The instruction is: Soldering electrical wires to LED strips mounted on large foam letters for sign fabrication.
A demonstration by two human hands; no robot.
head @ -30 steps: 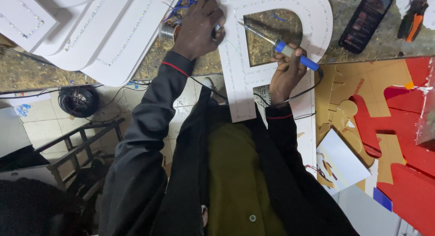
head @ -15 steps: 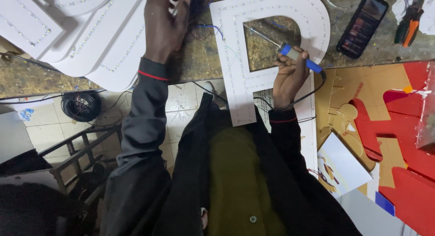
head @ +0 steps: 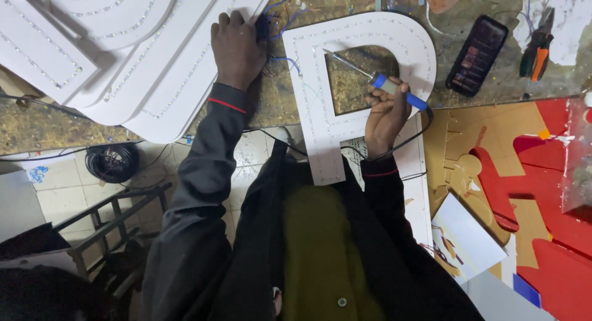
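A large white letter-shaped sign panel (head: 320,111) lies on the worn workbench, lined with small dots along its edges. My right hand (head: 385,114) grips a blue-handled soldering iron (head: 394,91); its metal tip points up-left into the letter's cut-out. My left hand (head: 237,46) rests on a tangle of thin blue wires (head: 271,25) at the panel's upper left, fingers curled over them. Whether it grips the wires is not clear.
More white sign panels (head: 123,56) are stacked at the left. A dark phone (head: 476,56) and orange-handled pliers (head: 535,49) lie at the right. Red and brown cut-out sheets (head: 542,191) sit lower right. A black cable coil (head: 111,162) and metal frame (head: 105,222) are on the tiled floor.
My left hand has moved left and away from the panel's top edge onto the blue wires. The right hand holds the soldering iron in nearly the same place.
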